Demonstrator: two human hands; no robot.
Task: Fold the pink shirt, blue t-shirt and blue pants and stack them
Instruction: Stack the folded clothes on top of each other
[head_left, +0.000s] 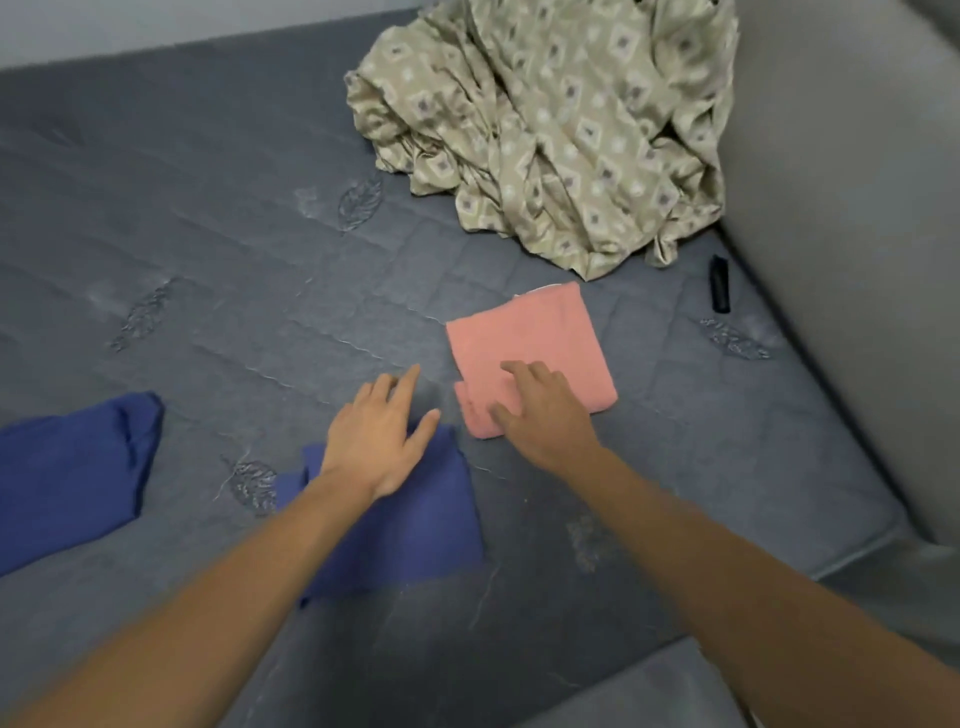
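Pink shirt (530, 353) folded on bed (218, 249).
Your right hand (545, 415) fingers rest flat on its near edge; left hand (379, 436) released, spread over blue cloth (415, 525).

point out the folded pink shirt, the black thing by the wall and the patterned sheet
pink shirt (524, 338): head view, on its flat top face.
black thing (719, 285): head view, mid-body; what it is cannot be told.
patterned sheet (561, 119): head view, on the crumpled middle.
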